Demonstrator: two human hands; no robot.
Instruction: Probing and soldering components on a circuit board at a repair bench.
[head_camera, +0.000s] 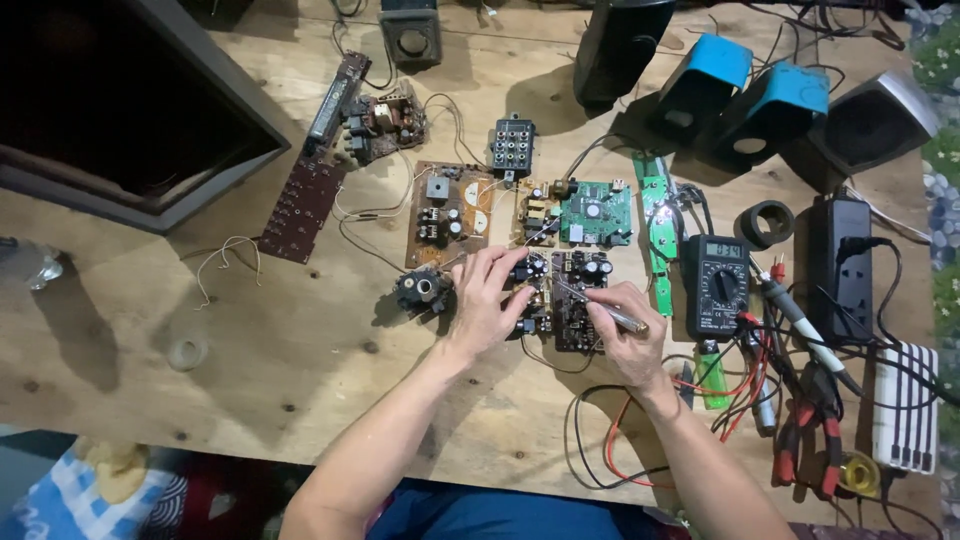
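**Both hands on the dark board, mid-bench**

Left hand (487, 295) lies palm down w/ fingers spread, pressing on the dark circuit board (560, 300) at the middle of the wooden table (250, 340). Right hand (632, 335) is curled round a thin metal tool (600, 307), pen-style, tip on the board's right half. Forearms come in from the bottom edge. Multimeter (717, 285) sits just right of the board, green board (597, 213) behind it.

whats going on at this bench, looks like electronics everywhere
A person is working on a dark circuit board on a wooden table. The left hand steadies it while the right hand holds a thin metal tool with its tip on the board. A multimeter and other boards lie around.
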